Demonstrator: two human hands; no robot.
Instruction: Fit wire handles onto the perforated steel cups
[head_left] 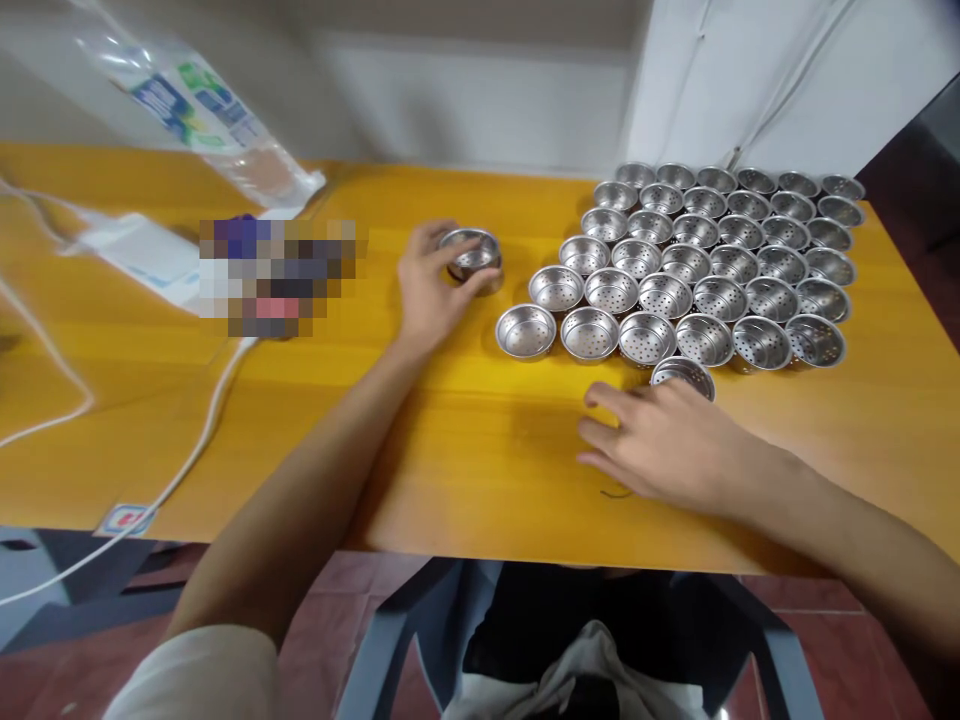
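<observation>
At centre frame the left hand [427, 290] grasps a lone steel cup [471, 255] on the yellow tabletop [300, 400]. To its right stand rows of perforated cups [705, 260]. The right hand [667, 440] lies released against a front cup [682, 372]. Adding the lone cup would likely call for carrying it rightward.

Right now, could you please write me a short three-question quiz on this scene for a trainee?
1. True or false: the left hand grips a metal cup set apart from the group of cups.
2. Multiple choice: the right hand is A) lifting a cup, B) lying on the table beside the nearest cup, C) raised in the air.
3. Fill in: the plastic bag is at the table's far ____ side.
Key: 1 true; 2 B; 3 left.
</observation>
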